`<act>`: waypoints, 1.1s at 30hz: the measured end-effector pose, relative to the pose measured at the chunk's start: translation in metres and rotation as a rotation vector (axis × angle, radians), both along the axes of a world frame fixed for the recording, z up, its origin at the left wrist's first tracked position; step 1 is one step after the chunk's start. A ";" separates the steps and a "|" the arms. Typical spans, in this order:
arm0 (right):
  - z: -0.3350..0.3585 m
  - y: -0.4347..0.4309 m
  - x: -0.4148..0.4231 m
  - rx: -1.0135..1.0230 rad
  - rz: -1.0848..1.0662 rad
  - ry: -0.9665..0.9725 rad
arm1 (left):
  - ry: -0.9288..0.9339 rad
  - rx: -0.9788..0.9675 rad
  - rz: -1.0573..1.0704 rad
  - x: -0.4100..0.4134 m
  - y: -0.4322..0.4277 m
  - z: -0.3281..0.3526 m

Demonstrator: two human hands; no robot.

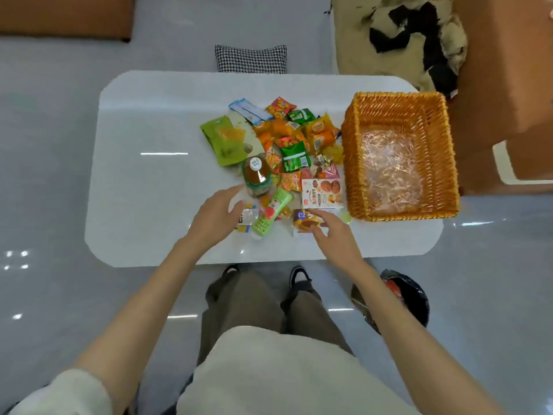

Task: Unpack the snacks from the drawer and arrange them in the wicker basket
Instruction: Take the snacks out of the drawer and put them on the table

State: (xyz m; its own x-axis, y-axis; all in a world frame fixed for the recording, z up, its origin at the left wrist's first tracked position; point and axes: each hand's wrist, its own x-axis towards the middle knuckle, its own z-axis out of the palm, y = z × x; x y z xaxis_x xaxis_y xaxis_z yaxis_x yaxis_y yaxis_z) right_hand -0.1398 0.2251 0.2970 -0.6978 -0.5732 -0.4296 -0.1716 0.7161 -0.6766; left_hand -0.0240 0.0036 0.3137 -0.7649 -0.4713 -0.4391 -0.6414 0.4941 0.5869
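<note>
Two hands are seen low over the near edge of the snack pile. The left hand is held open with fingers loosely curved, and nothing is gripped; one small clear packet lies just beside its thumb. The right hand is spread flat with straight fingers, and its fingertips are laid on one orange-and-white packet; nothing is pinched there either.

Between the hands, one green tube is lying tilted on the table. Just beyond it, one bottle with a white cap is standing upright, and one white biscuit box is lying flat beside it.

Further out, the heap is spread across the middle of the table: one large green pouch at the left, two small green packets among orange wrappers, one red packet and two blue-and-white bars at the far edge. The smaller sweets cannot be counted exactly.

One wicker basket is set at the right, just beside the pile; only crinkled clear wrap is seen inside, no snacks.
</note>
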 end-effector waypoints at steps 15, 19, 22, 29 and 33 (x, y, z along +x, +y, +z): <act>-0.181 0.003 -0.056 -0.124 0.260 0.251 | 0.293 0.042 0.232 -0.030 0.070 -0.170; -0.244 -0.009 -0.076 -0.243 0.250 0.402 | 0.420 -0.077 0.193 -0.041 0.061 -0.236; -0.279 -0.010 -0.087 -0.334 0.252 0.501 | 0.492 -0.182 0.164 -0.044 0.055 -0.276; -0.328 -0.019 -0.092 -0.445 0.250 0.680 | 0.611 -0.266 0.140 -0.044 0.043 -0.322; -0.327 -0.014 -0.087 -0.464 0.236 0.688 | 0.643 -0.274 0.135 -0.040 0.048 -0.321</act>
State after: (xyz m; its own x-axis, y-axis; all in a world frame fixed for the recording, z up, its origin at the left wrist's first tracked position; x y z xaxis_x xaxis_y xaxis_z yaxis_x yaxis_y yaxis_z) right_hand -0.2270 0.2113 -0.0295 -0.5576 -0.7486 0.3588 -0.7602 0.2868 -0.5830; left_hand -0.0641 0.0513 -0.0071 -0.7598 -0.6091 0.2274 -0.2755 0.6184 0.7360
